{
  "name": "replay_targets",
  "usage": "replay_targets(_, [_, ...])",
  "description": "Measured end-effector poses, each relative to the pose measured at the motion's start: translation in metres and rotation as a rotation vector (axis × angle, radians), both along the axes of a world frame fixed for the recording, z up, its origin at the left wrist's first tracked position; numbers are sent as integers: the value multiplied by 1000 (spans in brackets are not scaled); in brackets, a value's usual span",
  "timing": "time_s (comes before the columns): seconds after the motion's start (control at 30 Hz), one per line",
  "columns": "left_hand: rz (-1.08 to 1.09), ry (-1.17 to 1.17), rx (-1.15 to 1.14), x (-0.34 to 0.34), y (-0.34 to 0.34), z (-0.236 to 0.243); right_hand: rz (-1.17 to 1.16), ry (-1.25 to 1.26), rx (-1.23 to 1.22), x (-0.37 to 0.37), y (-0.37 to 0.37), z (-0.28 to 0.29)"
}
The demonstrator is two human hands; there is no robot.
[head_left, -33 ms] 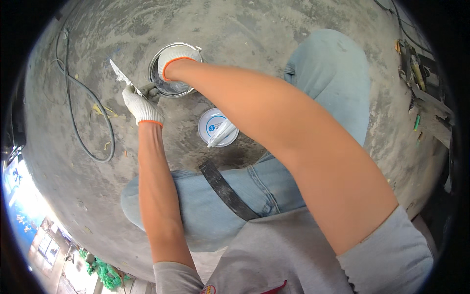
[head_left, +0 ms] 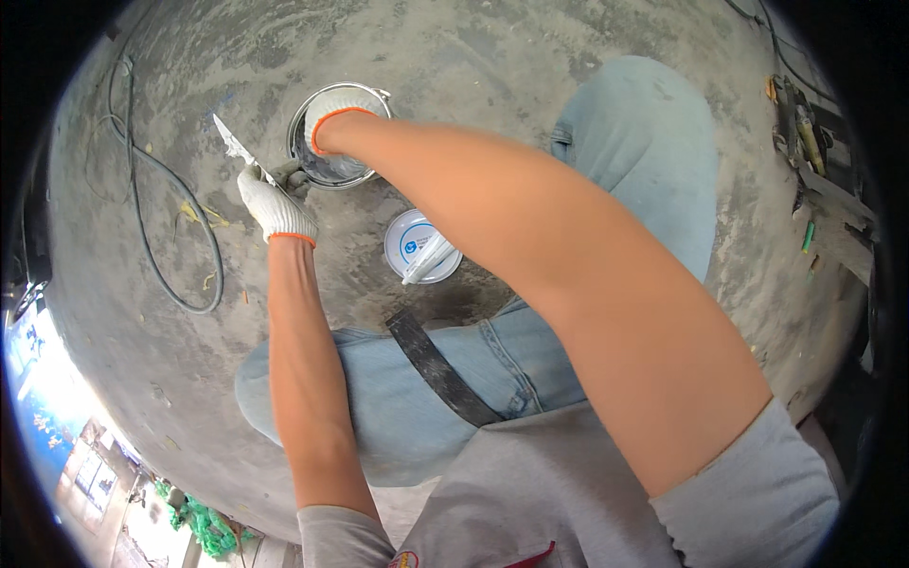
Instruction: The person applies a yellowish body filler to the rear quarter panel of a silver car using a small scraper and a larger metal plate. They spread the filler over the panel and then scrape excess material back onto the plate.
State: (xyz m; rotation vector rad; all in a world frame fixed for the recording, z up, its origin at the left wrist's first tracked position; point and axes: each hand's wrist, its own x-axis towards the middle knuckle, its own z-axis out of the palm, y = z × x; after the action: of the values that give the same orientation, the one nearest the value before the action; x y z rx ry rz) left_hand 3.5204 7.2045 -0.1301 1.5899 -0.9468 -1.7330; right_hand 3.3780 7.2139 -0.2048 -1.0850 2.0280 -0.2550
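My left hand (head_left: 272, 202), in a white knit glove with an orange cuff and grey fingers, is closed around a putty knife (head_left: 234, 144). White paste smears its blade, which points up and to the left. The gloved fingers are close against the side of an open metal tin (head_left: 293, 133) with a wire handle. My right hand (head_left: 347, 98), gloved alike, reaches down inside that tin; its fingers, and anything in them, are hidden. Grey material shows at the bottom of the tin. Nearer to me, a white squeeze tube (head_left: 433, 257) lies across a round white lid (head_left: 397, 244).
A grey hose or cable (head_left: 135, 180) loops on the concrete floor (head_left: 473, 57) at left. One dark flat strip (head_left: 436, 367) rests across my jeans. Tools and scrap (head_left: 810, 142) lie at the far right edge, and green netting (head_left: 206, 523) at the lower left.
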Motion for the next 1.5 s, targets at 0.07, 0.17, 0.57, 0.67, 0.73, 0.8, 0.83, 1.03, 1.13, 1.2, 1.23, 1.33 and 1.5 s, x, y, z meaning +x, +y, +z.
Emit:
replay_targets(0.07, [-12, 4, 34, -1, -1, -1, -14, -85, 106, 3, -18, -8])
replay_targets(0.17, [-28, -50, 1, -3, -4, -3, -86, -163, 295, 8, -44, -7])
replay_targets(0.57, [-70, -87, -34, -2, -6, -10, 87, 25, -17, 2, 6, -3])
replay_targets(0.67, [-56, -99, -64, -2, -5, -12, 135, 42, -71, 1, 15, 6])
replay_targets(0.73, [-58, -64, -74, -1, -6, -13, 204, 23, -126, -1, 19, 16])
replay_targets(0.8, [-72, -103, -87, 0, -6, -14, 271, 29, -156, -2, 25, 28])
replay_targets(0.83, [-77, -86, -78, 0, -6, -15, 305, 46, -160, -3, 29, 34])
replay_targets(1.03, [-75, -89, -49, 3, -12, -21, 429, 136, -170, -8, 48, 68])
replay_targets(1.13, [-73, -79, -8, 3, -15, -23, 419, 179, -165, -8, 51, 79])
replay_targets(1.2, [-75, -90, -11, 4, -15, -24, 449, 229, -167, -4, 50, 79])
replay_targets(1.23, [-53, -58, 6, 4, -13, -25, 424, 231, -186, 0, 48, 75])
replay_targets(1.33, [-37, -20, 9, 4, -12, -28, 219, 136, -139, 7, 33, 50])
replay_targets(1.5, [54, -22, -29, 2, -13, -19, -36, 202, -211, 1, 9, 19])
